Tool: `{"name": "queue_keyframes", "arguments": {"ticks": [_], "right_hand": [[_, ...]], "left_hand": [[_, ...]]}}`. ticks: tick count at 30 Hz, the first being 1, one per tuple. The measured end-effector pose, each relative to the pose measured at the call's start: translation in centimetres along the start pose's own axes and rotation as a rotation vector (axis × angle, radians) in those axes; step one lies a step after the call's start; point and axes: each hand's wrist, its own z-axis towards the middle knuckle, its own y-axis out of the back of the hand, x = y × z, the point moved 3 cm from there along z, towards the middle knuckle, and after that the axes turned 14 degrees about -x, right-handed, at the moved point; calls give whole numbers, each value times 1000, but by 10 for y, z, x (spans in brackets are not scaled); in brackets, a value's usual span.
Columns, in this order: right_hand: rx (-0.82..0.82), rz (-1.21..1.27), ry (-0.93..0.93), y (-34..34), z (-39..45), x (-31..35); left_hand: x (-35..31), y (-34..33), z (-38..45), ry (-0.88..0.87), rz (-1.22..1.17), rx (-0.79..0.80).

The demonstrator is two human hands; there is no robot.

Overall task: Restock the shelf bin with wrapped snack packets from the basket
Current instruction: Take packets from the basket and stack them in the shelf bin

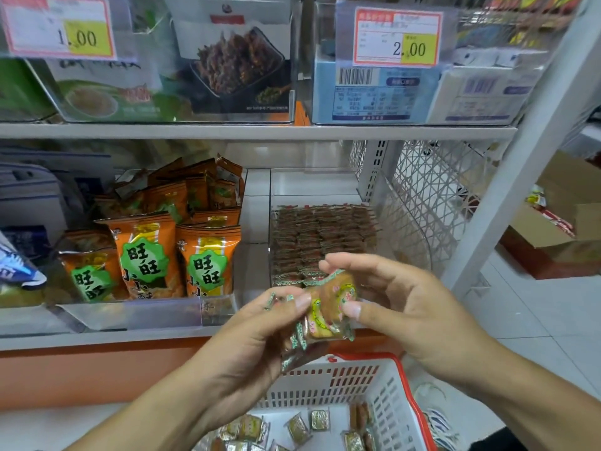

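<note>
My left hand [257,333] grips a small bunch of wrapped snack packets [327,312], brown with green-edged wrappers, in front of the shelf. My right hand [387,297] pinches the topmost packet of that bunch between thumb and fingers. Just behind the hands stands the clear shelf bin [370,196], with rows of the same packets [322,242] stacked in it. Below the hands sits the white basket with a red rim [400,379], holding several loose packets [292,428] on its floor.
Orange snack bags [169,252] fill the bin to the left. The upper shelf [260,131] carries clear bins with price tags. A white wire side panel [432,196] and shelf post [520,151] stand at right; cardboard boxes [553,242] lie on the floor beyond.
</note>
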Motion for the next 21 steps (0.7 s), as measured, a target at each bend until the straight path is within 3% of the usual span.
{"name": "queue_keyframes", "arguments": {"ticks": [4,11,15,21], "right_hand": [[131,19,-213,-8,-2,-5],[-16,131,-396,3,5,-12],[106,252,-530,5,2,-13],[201,223,-581,13,3,-12]], "left_hand": [[8,3,3,22,33,-32],[8,7,4,-62,68,-72],[7,4,3,-135,111,-95],[6,0,3,-189,135,-80]]}}
